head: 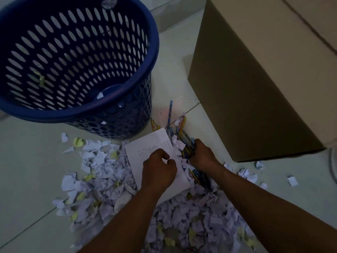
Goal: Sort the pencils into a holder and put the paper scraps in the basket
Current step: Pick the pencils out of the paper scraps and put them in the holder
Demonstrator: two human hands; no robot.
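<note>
Pale tiled floor [27,161] | my right hand [202,156] grips coloured wooden pencils [186,136] | left hand [158,168] curled (hold unclear) | torn white paper scraps [102,161] may snag.

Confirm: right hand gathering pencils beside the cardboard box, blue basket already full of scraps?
Wrong on the basket: the head view shows the blue basket nearly empty, a scrap or two inside. The right hand does grip pencils beside the cardboard box.

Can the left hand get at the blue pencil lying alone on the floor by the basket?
Probably yes. The blue pencil lies uncovered on the floor, just beyond the white sheet under the left hand; nothing stands between them. The right hand grips other pencils.
</note>
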